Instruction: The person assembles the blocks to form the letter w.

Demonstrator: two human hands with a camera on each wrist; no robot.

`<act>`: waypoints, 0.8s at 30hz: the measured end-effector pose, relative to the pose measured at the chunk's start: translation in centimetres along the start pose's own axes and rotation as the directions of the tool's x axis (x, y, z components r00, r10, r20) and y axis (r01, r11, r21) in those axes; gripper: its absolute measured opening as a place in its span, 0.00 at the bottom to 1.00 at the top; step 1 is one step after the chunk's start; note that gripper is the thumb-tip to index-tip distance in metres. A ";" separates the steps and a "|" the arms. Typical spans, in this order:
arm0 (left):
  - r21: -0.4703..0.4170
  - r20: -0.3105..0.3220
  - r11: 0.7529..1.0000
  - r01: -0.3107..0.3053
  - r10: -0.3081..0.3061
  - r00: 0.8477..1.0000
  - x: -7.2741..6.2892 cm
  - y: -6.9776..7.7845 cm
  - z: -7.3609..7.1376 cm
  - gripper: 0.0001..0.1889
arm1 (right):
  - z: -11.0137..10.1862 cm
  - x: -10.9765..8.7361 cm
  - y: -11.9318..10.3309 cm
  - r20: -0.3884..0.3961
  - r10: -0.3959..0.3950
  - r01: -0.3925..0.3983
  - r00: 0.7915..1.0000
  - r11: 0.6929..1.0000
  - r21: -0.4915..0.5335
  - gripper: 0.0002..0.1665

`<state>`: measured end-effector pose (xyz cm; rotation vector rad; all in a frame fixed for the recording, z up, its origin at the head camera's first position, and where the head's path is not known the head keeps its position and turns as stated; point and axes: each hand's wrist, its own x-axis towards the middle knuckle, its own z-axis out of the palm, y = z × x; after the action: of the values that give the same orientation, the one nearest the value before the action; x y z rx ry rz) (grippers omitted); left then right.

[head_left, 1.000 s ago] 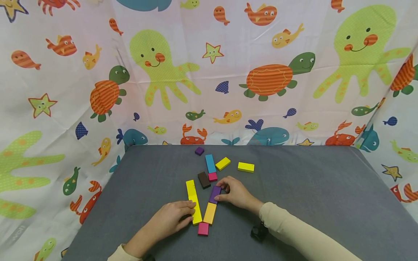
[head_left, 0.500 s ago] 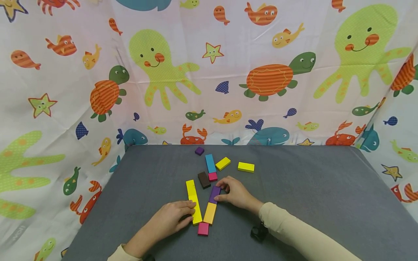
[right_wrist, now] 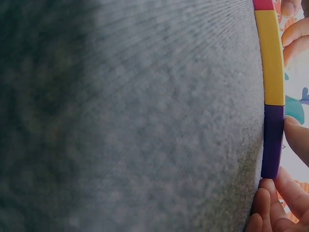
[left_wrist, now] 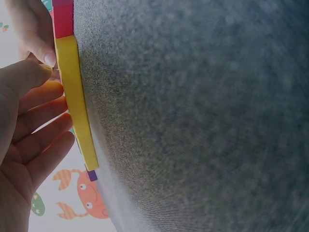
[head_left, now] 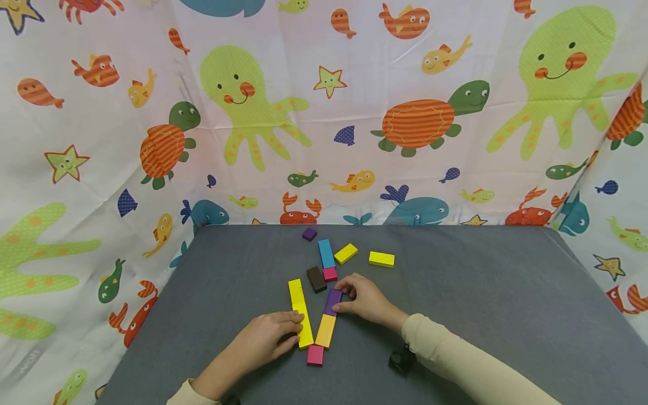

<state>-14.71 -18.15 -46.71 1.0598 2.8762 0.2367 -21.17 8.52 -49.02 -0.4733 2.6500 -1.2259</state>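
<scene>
In the head view several flat blocks form a narrow V on the grey cloth. Its left arm is two yellow blocks (head_left: 301,315) end to end; the right is a purple block (head_left: 333,301) above an orange-yellow block (head_left: 325,331). A pink block (head_left: 315,355) lies at the point. My left hand (head_left: 265,337) rests its fingertips on the lower yellow block, fingers fairly straight in the left wrist view. My right hand (head_left: 367,301) pinches the purple block, the thumb (right_wrist: 297,137) at its side and a finger at its far end.
Beyond the V lie a dark brown block (head_left: 316,279), a small pink block (head_left: 329,274) touching a blue block (head_left: 326,254), a yellow block (head_left: 346,253), another yellow block (head_left: 381,259) and a small purple block (head_left: 309,234). A patterned curtain (head_left: 354,112) hangs behind the table.
</scene>
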 end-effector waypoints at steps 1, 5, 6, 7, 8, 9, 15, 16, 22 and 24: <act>0.000 0.000 1.000 0.000 0.000 1.000 0.0 0.0 0.0 0.17 | 0.0 0.1 0.0 0.002 0.004 -0.004 1.000 1.000 0.003 0.24; 0.004 0.002 1.000 0.001 -0.001 1.000 0.0 0.0 0.0 0.17 | -0.2 0.6 0.3 0.009 0.020 -0.021 1.000 0.999 0.032 0.23; 0.005 0.001 1.000 0.001 -0.001 1.000 0.0 0.0 0.0 0.17 | -0.3 0.9 0.3 0.009 0.025 -0.025 1.000 0.999 0.038 0.23; 0.004 0.001 1.000 0.001 -0.001 1.000 0.0 0.0 0.0 0.17 | -0.4 1.1 0.4 0.010 0.026 -0.026 1.000 0.999 0.041 0.23; 0.005 0.002 1.000 0.000 0.000 1.000 0.0 0.0 0.0 0.17 | -0.4 1.4 0.4 0.007 0.024 -0.024 1.000 0.999 0.039 0.22; 0.006 0.002 1.000 0.000 0.000 1.000 0.0 0.0 0.0 0.17 | -0.5 1.6 0.5 0.008 0.028 -0.028 1.000 0.999 0.036 0.22; -0.003 -0.016 1.000 -0.013 0.013 1.000 -0.1 -0.1 0.1 0.16 | -0.2 3.5 0.2 0.032 0.002 -0.002 0.999 1.000 -0.009 0.16; -0.001 -0.026 1.000 -0.021 0.021 0.999 -0.2 -0.1 0.1 0.16 | -0.1 3.7 0.1 0.037 -0.010 0.011 0.999 1.000 -0.012 0.16; 0.008 -0.083 0.998 -0.061 0.062 0.995 -0.3 -0.2 0.3 0.14 | 0.2 5.2 -0.6 0.041 -0.070 0.072 0.997 0.997 -0.034 0.17; 0.008 -0.098 0.997 -0.071 0.071 0.993 -0.3 -0.3 0.4 0.13 | 0.2 5.6 -0.7 0.036 -0.080 0.081 0.996 0.995 -0.052 0.17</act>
<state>-14.62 -18.53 -47.11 1.1852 2.9289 0.2948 -26.23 5.90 -48.76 -0.6098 2.6648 -1.1598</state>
